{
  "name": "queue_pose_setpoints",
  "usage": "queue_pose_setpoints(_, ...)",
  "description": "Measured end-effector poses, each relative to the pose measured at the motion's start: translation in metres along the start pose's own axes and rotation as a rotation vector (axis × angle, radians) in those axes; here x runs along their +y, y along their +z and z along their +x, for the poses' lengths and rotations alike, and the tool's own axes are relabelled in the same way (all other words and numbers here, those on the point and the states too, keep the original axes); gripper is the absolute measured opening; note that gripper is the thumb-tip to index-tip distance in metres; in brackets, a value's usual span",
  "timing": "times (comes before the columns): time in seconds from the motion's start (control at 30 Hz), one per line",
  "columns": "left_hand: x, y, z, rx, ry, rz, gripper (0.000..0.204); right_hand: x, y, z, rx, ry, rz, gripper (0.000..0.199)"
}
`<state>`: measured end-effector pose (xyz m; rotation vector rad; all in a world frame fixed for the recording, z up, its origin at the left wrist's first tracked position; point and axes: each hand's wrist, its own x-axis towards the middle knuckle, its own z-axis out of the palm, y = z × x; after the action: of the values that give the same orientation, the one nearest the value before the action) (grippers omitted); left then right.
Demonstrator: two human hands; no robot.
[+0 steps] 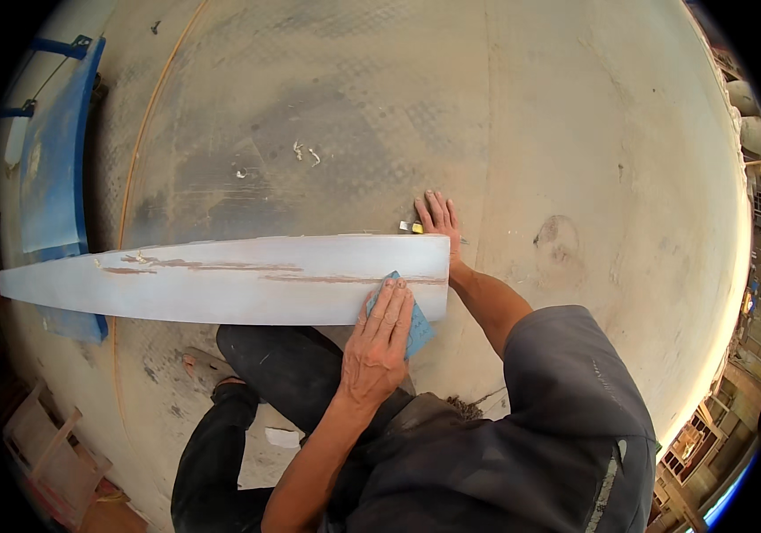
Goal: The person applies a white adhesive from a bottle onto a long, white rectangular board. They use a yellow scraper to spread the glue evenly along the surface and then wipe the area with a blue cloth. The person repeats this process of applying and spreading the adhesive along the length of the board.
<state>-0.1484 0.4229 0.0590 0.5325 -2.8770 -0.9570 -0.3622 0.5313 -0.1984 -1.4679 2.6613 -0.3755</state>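
A long, tapering white panel (pixel 212 298) lies crosswise in front of me, its narrow end to the left, with brownish streaks along its top. On its right part, my left hand (pixel 376 351) presses a blue piece of sandpaper (pixel 420 334) flat, fingers together over the sheet. Part of the sandpaper is hidden beneath those fingers. My right hand (pixel 440 218) rests at the panel's right end, fingers stretched out toward the far side, its palm against the corner. Beside its fingertips is a small yellow, black and white object (pixel 414 228), too small to name.
A blue curved panel (pixel 54 169) stands at the left, partly under the white panel's narrow tip. An orange cord (pixel 143 124) runs along the dusty floor (pixel 576 133). Whitish scraps (pixel 307 154) lie farther off. A white paper piece (pixel 282 437) is near my legs. Clutter lines the right edge.
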Motion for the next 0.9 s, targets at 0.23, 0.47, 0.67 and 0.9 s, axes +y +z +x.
queue_pose_setpoints(0.23,-0.035,-0.027,-0.004,-0.022,0.063,0.037,0.062,-0.004,-0.001,-0.005,-0.038,0.017,-0.021,0.064)
queue_pose_setpoints(0.47,-0.048,-0.033,-0.002,-0.11,0.129,0.113,0.058,-0.005,-0.005,-0.005,-0.024,0.041,0.029,0.064)
queue_pose_setpoints(0.67,-0.004,-0.002,0.032,-0.195,0.318,-0.05,0.058,-0.002,0.006,-0.004,0.054,-0.021,-0.003,0.063)
queue_pose_setpoints(0.9,0.002,0.002,0.037,-0.216,0.326,-0.091,0.069,-0.005,0.001,-0.005,0.024,0.015,0.057,0.062)
